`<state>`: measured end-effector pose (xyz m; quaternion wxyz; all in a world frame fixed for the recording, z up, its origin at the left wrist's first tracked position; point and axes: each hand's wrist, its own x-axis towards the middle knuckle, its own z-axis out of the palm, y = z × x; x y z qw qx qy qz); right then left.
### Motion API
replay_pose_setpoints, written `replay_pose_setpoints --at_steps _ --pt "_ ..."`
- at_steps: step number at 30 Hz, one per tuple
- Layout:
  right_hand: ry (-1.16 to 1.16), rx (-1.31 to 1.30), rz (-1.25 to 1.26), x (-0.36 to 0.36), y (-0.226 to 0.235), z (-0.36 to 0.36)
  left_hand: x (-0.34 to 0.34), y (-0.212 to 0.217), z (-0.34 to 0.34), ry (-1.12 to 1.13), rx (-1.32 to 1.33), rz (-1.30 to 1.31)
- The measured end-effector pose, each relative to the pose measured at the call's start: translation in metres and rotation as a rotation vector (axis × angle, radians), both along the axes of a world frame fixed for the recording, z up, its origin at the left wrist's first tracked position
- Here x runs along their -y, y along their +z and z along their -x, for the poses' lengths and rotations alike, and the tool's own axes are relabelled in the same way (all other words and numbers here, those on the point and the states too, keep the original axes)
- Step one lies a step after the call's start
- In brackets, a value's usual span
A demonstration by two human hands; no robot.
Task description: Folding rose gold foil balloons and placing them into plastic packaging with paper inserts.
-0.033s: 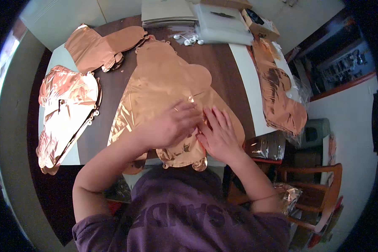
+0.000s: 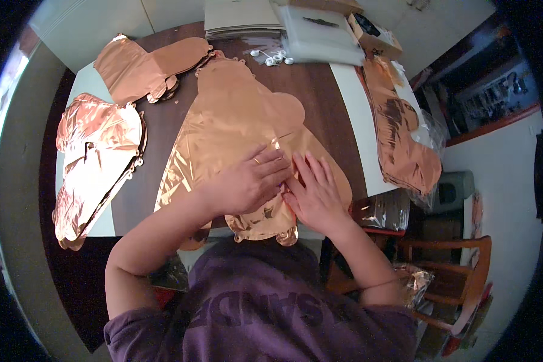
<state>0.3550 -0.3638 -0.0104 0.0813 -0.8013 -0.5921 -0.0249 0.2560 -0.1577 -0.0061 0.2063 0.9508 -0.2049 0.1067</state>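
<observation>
A flat, uninflated rose-gold foil balloon [image 2: 223,130] with rounded edges and small tabs lies on the dark table in front of me, apparently over other foil pieces. My left hand [image 2: 253,181], wearing a ring, bends over its near part with fingers pressed together. Whatever is under those fingertips is hidden, apart from a small purple spot. Right beside it, my right hand [image 2: 314,190] rests on the foil with its fingers spread and its thumb close to the left fingertips. Creased, shiny foil shows below both hands at the table's near edge.
More flat foil balloons lie in piles at the left [image 2: 99,157], far left [image 2: 148,66] and right [image 2: 398,127]. At the back are stacked boards [image 2: 241,18], clear plastic bags [image 2: 320,36], white ribbon rolls [image 2: 276,58] and an open carton [image 2: 374,33]. A wooden chair [image 2: 476,265] stands at right.
My left hand, blurred before, has shifted very slightly and now shows sharply, its fingers lower on the foil. My right hand stays in place.
</observation>
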Motion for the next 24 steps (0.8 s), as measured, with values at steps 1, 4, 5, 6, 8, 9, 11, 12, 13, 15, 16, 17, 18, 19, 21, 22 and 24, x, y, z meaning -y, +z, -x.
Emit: replay_pose_setpoints --at_steps 1,4,5,6,8,9,11,12,13,15,16,17,18,19,21,22,24 --pt "0.005 0.001 -0.002 -0.001 0.0 0.0 -0.002 -0.009 0.0 0.005 0.001 -0.002" --pt "0.024 0.027 -0.043 0.003 0.001 0.002 -0.006 -0.018 0.0 0.073 -0.019 0.0" --pt "0.051 -0.001 -0.036 0.005 0.004 0.002 -0.007 -0.015 0.0 0.076 -0.031 0.015" --pt "0.078 -0.03 -0.03 0.006 0.006 0.002 -0.007 -0.014 0.0 0.08 -0.044 0.03" --pt "0.139 -0.073 -0.015 0.021 0.004 0.005 -0.005 -0.012 0.0 0.071 -0.052 0.007" --pt "0.201 -0.113 -0.001 0.028 0.003 0.007 -0.006 -0.011 -0.001 0.062 -0.058 -0.018" --pt "0.233 -0.117 -0.004 0.035 0.0 0.012 -0.007 -0.012 0.0 0.062 -0.058 -0.025" --pt "0.274 -0.042 -0.072 0.038 -0.006 0.014 -0.008 -0.013 0.001 0.058 -0.054 -0.028" --pt "0.316 0.033 -0.138 0.04 -0.009 0.016 -0.009 -0.013 0.002 0.058 -0.045 -0.024" --pt "0.321 0.037 -0.184 0.043 -0.014 0.018 -0.011 -0.012 0.0 0.032 -0.061 -0.036" --pt "0.326 0.048 -0.227 0.044 -0.015 0.018 -0.01 -0.011 -0.001 0.03 -0.064 -0.037" --pt "0.325 0.046 -0.229 0.043 -0.016 0.019 -0.01 -0.009 -0.001 0.03 -0.065 -0.045" --pt "0.321 0.059 -0.233 0.043 -0.016 0.019 -0.01 -0.008 -0.001 0.029 -0.064 -0.053" --pt "0.317 0.072 -0.236 0.043 -0.015 0.019 -0.01 -0.008 -0.001 0.028 -0.064 -0.054" --pt "0.321 0.092 -0.224 0.045 -0.015 0.02 -0.012 -0.01 0.001 0.013 -0.078 -0.059" --pt "0.324 0.111 -0.21 0.045 -0.015 0.019 -0.013 -0.01 0.001 0.015 -0.076 -0.062" --pt "0.327 0.121 -0.235 0.045 -0.015 0.02 -0.012 -0.011 0.002 0.01 -0.078 -0.057"
